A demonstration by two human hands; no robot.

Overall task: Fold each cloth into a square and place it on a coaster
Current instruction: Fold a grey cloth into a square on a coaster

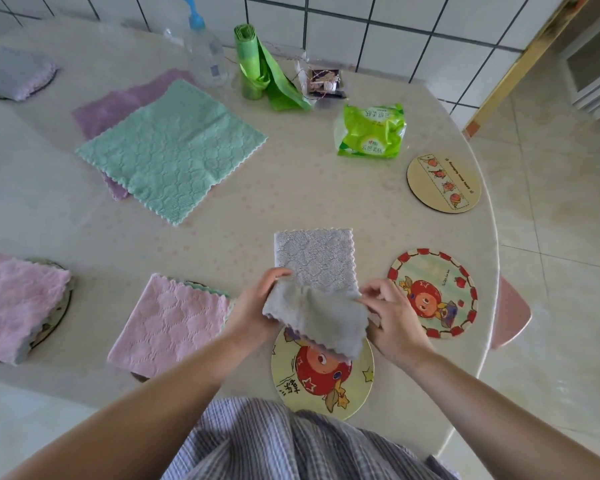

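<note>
A pale, round-edged table (pixel 291 202) fills most of the frame. On it, upper left of centre, a mint-green textured cloth (pixel 172 150) lies flat on top of a purple cloth (pixel 101 114). At lower left, a folded pink cloth (pixel 168 323) covers a coaster, and another pink folded stack (pixel 18 303) sits on a coaster at the left edge. Low in the centre, a grey textured cloth (pixel 314 261) lies partly on the table, its near end lifted and hanging over a round yellow cartoon coaster (pixel 321 379). The left hand (pixel 260 306) grips the cloth's left near corner with curled fingers; the right hand (pixel 392 317) pinches its right near edge. A red-bordered cartoon coaster (pixel 433 292) lies just right of the hands, and a tan round coaster (pixel 444 183) sits farther up at right.
</note>
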